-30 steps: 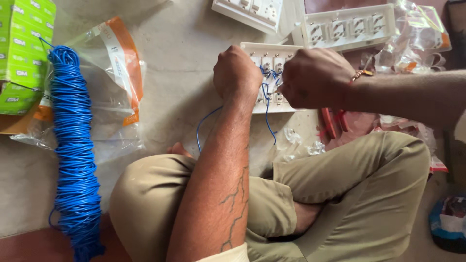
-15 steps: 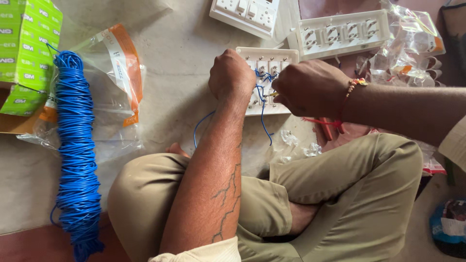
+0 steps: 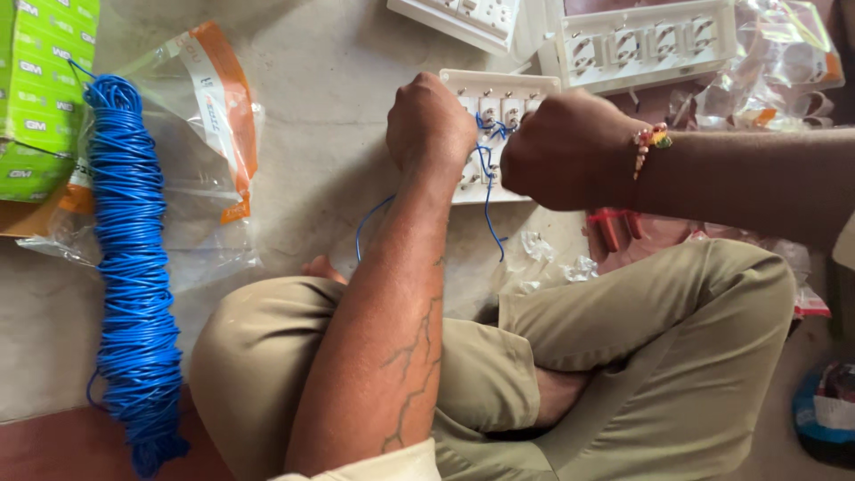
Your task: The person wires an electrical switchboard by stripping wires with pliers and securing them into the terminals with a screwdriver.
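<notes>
White switch plate [image 3: 499, 93] lying back-up on stone floor [image 3: 329, 151], just beyond crossed legs. Short blue wire [image 3: 486, 191] looped across its rear terminals, tail trailing toward knees. Left hand [image 3: 430, 125] clenched over plate's left part. Right hand [image 3: 563, 150] fisted at terminals; whether tool is held cannot be told. Step judged: wiring terminals. Next move calls for firm hold, wire end seated. Blue wire coil [image 3: 132, 267] well apart at left; second switch plate [image 3: 650, 44] beyond.

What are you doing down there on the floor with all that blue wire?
A person sits cross-legged on the floor, both fists closed over a white switch plate turned back side up. The left hand and the right hand meet at thin blue wires running between its terminals; one strand hangs loose toward the knees. A big coil of blue wire lies to the left, and more switch plates lie beyond.
</notes>
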